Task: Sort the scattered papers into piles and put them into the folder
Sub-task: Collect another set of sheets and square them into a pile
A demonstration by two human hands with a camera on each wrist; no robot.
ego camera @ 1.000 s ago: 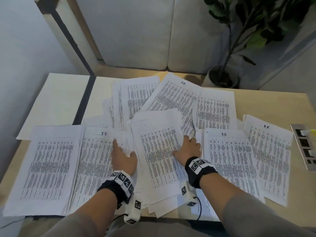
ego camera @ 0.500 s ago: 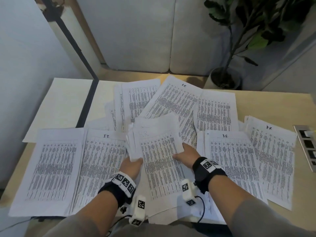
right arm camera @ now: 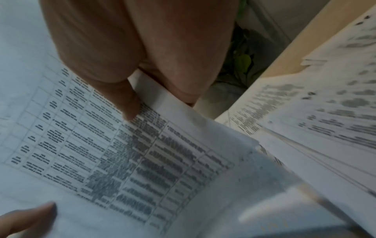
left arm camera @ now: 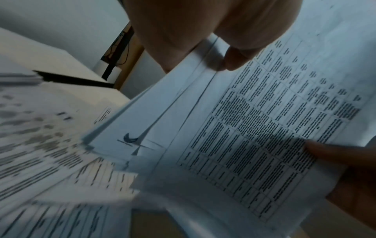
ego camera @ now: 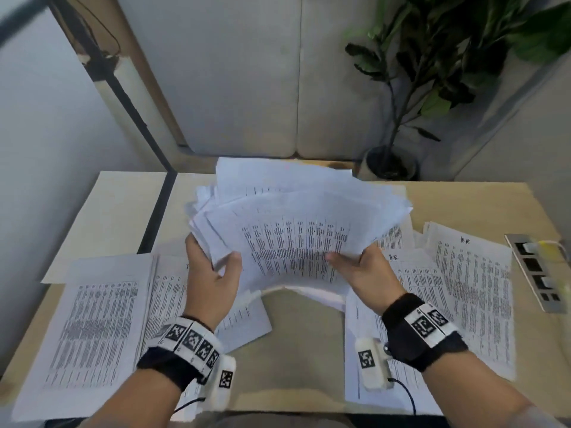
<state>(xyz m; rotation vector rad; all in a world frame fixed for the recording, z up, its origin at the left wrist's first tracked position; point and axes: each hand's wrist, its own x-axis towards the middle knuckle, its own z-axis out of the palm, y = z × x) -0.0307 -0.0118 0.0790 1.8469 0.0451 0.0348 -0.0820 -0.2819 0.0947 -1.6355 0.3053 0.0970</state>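
Observation:
Both hands hold a fanned bundle of printed sheets (ego camera: 293,230) up off the table, its top edges tipped away from me. My left hand (ego camera: 213,267) grips its left edge, thumb on the front sheet and fingers behind. On the opposite edge my right hand (ego camera: 355,264) does the same. The left wrist view shows the bundle (left arm camera: 234,128) pinched under the thumb, and the right wrist view shows the printed sheets (right arm camera: 122,161) the same way. Flat sheets marked IT (ego camera: 102,319) lie to the left, sheets marked HR (ego camera: 463,288) to the right. An open cream folder (ego camera: 123,211) lies at the back left.
The wooden table (ego camera: 302,359) shows bare between my wrists. A metal socket strip (ego camera: 537,270) with a yellow plug sits at the right edge. A potted plant (ego camera: 432,72) stands behind the table, beside a pale sofa.
The hands gathered the middle heap from flat on the table and lifted it up as one fanned bundle. Bare table now shows where that heap lay.

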